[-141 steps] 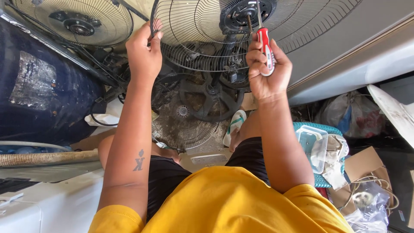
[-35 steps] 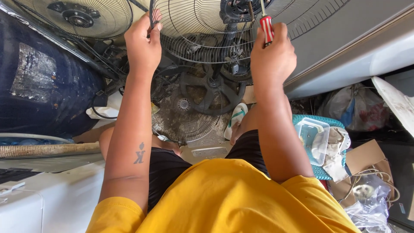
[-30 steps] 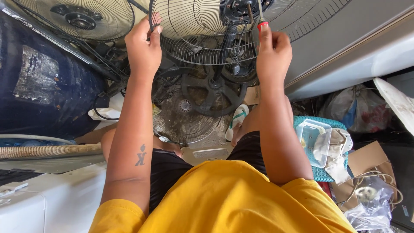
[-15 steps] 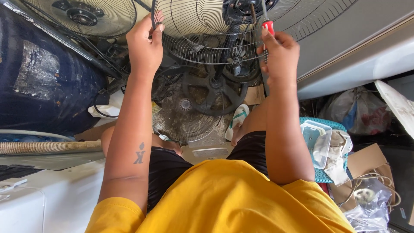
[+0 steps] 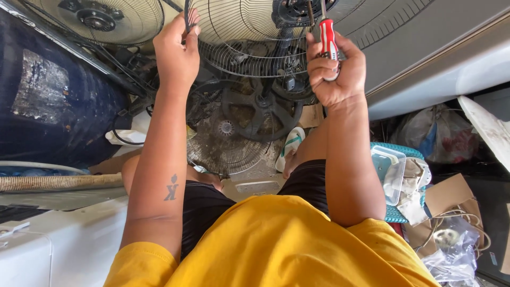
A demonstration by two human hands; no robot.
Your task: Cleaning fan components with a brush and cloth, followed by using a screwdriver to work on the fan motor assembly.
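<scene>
Your left hand [image 5: 178, 53] is gripping the wire fan guard [image 5: 239, 32] at the frame's top. Your right hand [image 5: 336, 72] is clasping a red-handled screwdriver [image 5: 328, 38] near the fan motor [image 5: 297, 9].

Yellow shirt, black shorts, forearm tattoo

Glossy red plastic screwdriver handle [image 5: 329, 38]; thin metal wire fan guard [image 5: 239, 37].
</scene>
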